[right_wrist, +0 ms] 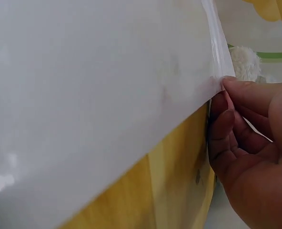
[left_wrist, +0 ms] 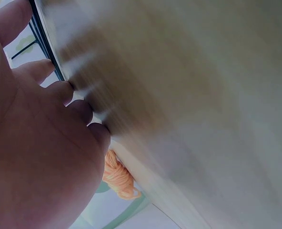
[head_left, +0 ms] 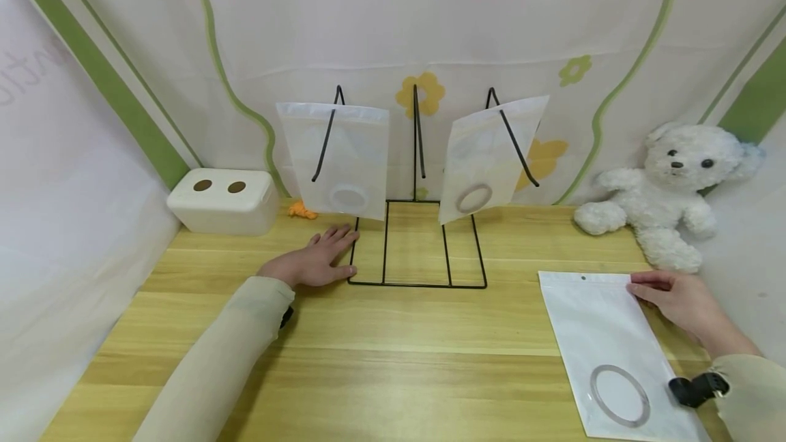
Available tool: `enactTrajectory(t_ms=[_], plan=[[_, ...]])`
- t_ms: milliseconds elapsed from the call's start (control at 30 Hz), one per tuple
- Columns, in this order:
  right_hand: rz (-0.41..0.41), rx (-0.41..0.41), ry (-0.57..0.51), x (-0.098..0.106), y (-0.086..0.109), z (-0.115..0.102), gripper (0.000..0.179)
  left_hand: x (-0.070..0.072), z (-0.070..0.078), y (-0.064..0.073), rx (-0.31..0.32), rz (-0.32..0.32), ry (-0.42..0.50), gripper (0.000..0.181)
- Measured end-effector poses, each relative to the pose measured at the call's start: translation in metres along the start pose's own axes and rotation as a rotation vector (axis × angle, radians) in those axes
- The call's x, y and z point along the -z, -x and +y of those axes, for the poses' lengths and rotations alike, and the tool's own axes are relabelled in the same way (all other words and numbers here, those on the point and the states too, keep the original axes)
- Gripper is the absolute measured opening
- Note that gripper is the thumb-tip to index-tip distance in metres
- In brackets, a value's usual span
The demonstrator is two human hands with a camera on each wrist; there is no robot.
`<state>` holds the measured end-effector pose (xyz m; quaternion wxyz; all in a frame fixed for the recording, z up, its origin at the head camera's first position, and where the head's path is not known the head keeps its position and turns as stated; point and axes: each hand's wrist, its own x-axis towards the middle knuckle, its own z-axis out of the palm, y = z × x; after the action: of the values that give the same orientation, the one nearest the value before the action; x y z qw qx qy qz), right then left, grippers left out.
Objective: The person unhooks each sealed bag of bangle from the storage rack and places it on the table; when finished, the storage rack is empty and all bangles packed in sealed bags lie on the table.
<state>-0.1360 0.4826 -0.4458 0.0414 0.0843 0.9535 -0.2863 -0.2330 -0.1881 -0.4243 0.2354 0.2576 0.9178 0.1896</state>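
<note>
My right hand [head_left: 688, 302] pinches the top right corner of a white zip bag [head_left: 604, 333] between thumb and fingers; the right wrist view shows the thumb [right_wrist: 255, 93] on the bag's sealed edge. Through its lower part shows a pale ring [head_left: 620, 395], and a small hang hole sits near its top. With fingers spread, my left hand [head_left: 316, 258] rests at the left side of a black wire rack [head_left: 417, 285], thumb by its front left corner. Two similar bags, a left one [head_left: 362, 155] and a right one [head_left: 485, 155], hang on the rack's outer hooks. The middle hook [head_left: 420, 142] carries nothing.
Back left stands a white box [head_left: 224, 203] with two round holes, beside a small orange yarn bundle [head_left: 302, 210]. A white teddy bear [head_left: 663, 189] sits at the back right, behind my right hand. A patterned curtain [head_left: 368, 26] closes off the wooden table's [head_left: 393, 360] back edge.
</note>
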Motion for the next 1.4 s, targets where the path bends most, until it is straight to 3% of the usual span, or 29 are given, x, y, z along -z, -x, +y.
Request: enactTrajectory(t_ms=[133,367,900,1067,1400], plan=[[-0.006,-0.001,-0.004,0.003,0.0,-0.003,0.052,0.0,-0.001,-0.001,-0.002,0.0,-0.003,0.082],[0.066,0.036,-0.062,0.007,-0.002,-0.021,0.05,0.0,-0.001,-0.001,-0.002,0.001,0.009,0.083],[0.247,0.171,-0.225,0.021,-0.016,-0.133,0.046,0.0,0.001,0.0,-0.005,0.011,0.008,0.081],[0.284,0.25,-0.301,0.028,-0.023,-0.167,0.044,0.0,0.001,0.001,-0.005,0.016,0.015,0.082],[0.368,0.354,-0.359,0.039,-0.047,-0.215,0.037,0.0,-0.002,0.0,-0.01,0.013,0.018,0.083]])
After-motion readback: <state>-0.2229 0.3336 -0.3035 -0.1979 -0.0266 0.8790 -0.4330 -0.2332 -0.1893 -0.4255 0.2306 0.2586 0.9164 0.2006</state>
